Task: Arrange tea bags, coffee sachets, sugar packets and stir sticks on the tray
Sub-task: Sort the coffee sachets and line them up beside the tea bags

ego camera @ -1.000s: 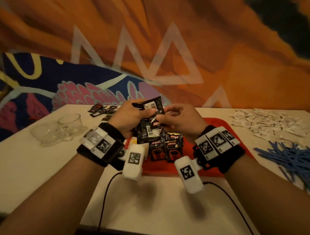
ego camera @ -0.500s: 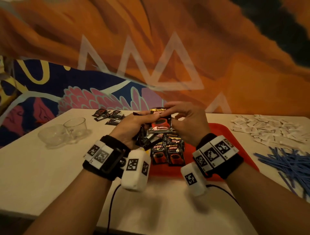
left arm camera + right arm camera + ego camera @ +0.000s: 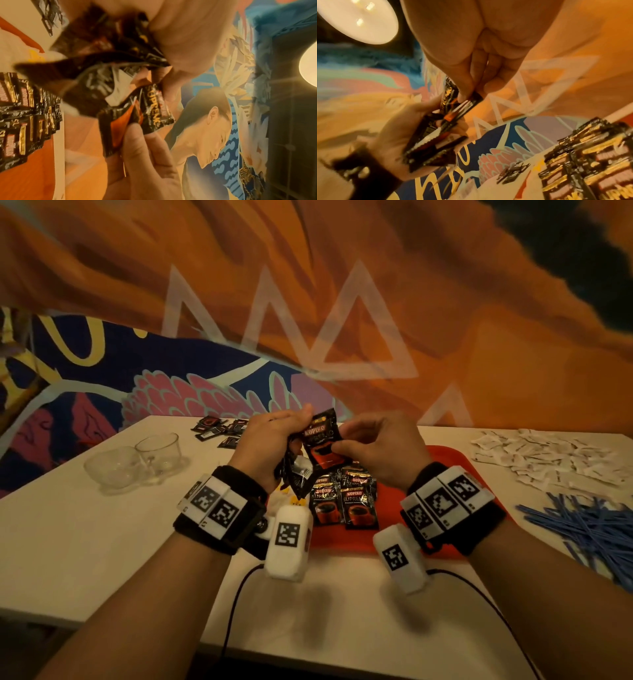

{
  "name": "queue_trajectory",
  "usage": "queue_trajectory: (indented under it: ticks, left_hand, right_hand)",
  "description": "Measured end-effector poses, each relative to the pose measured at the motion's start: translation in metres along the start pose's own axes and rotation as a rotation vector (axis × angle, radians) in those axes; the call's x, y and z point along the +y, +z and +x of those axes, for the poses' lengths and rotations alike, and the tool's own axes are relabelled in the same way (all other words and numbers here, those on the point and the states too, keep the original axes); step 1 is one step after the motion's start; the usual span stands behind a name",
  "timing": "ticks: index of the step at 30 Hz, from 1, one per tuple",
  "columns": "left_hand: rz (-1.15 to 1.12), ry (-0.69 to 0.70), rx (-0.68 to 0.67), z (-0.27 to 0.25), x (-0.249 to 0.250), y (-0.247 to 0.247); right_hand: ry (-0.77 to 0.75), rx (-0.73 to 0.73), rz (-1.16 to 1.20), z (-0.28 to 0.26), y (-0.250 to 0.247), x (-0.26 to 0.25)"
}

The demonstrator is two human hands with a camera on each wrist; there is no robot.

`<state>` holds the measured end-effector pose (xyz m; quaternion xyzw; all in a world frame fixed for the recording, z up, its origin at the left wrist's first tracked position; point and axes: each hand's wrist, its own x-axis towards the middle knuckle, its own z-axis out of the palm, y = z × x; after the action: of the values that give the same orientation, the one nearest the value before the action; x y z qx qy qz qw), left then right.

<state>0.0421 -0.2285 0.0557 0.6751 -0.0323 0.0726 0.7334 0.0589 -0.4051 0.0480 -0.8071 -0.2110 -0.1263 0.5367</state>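
- The fingers (image 3: 346, 447) of the right hand (image 3: 383, 453) pinch one coffee sachet (image 3: 322, 445) at its lower right edge, in the middle of the head view, a little above centre.
- The left hand (image 3: 267, 446) is curled around a bundle of sachets (image 3: 296, 474), and its thumb meets the top of the pinched sachet.
- Both hands hover above the red tray (image 3: 455, 460), which lies on the white bench (image 3: 85, 542).
- On the tray, under the hands, several sachets (image 3: 342, 501) lie in overlapping rows with the printed face up.
- More loose sachets (image 3: 219, 428) lie on the bench at the far left of the tray.
- Two clear cups (image 3: 137, 460) stand at the left of the frame.
- White sugar packets (image 3: 548, 453) are spread at the right, and blue stir sticks (image 3: 589, 525) lie in a heap just below them.
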Motion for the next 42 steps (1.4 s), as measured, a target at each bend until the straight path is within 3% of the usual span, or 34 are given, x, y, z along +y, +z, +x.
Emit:
queue_trajectory:
  ticks: [3,8,17,26,37,42]
  left_hand:
    - [0.056,-0.047,0.038,0.000,-0.001,0.004]
    - [0.178,-0.025,0.148,0.004,-0.008,-0.006]
    - [0.072,-0.085,0.215,0.013,-0.032,-0.044]
    - [0.026,-0.143,0.191,0.018,-0.038,-0.051]
    - [0.028,-0.141,0.119,0.018,-0.041,-0.047]
    - [-0.051,-0.170,0.034,0.018,-0.041,-0.043]
  right_hand:
    - [0.016,-0.027,-0.035,0.000,0.003,0.001]
    - [0.176,-0.071,-0.126,0.002,0.008,0.014]
    - [0.566,-0.355,-0.447,0.003,0.032,0.052]
    - [0.444,-0.417,-0.800,0.012,0.052,0.054]
    - [0.432,-0.433,-0.800,0.009,0.053,0.053]
    - [0.453,-0.426,-0.674,0.008,0.047,0.052]
